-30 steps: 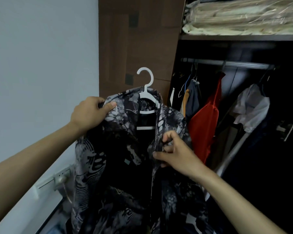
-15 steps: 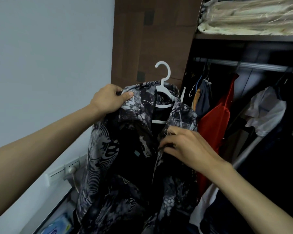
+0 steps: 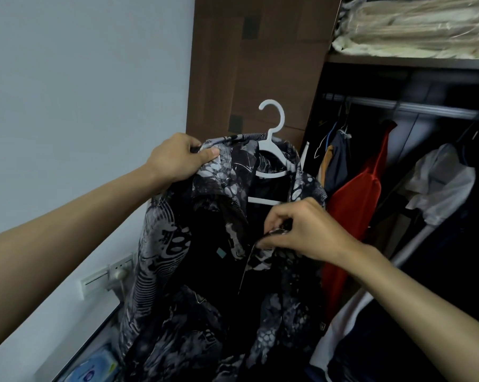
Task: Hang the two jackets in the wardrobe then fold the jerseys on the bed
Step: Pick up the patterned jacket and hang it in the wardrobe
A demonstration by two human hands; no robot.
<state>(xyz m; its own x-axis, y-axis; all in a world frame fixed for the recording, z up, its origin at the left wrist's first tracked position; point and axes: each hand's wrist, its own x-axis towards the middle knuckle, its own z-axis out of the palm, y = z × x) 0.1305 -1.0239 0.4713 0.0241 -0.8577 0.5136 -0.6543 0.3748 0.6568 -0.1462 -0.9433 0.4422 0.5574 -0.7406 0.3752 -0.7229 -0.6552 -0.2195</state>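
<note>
Jacket [image 3: 194, 266] on a white hanger [image 3: 271, 150] hangs at the frame's centre, just outside the open wardrobe [image 3: 260, 64], whose rail [image 3: 414, 107] runs at two o'clock. The left hand [image 3: 177, 158] grips the shoulder at ten o'clock of the garment, fingers [image 3: 209, 154] clamped on the cloth. The right hand [image 3: 307, 230] pinches the front edge at three o'clock, fingers curled tight on the fabric. Compared with a second ago, that hand has slid from the open lapel to the centre seam, drawing the two fronts together, and the view has drifted left, the wardrobe now lying further right. That suggests the garment is being settled on its hanger before the hook goes to the rail beside the red garment [image 3: 354, 216]. No jerseys or bed are in view; folding has not begun.
</note>
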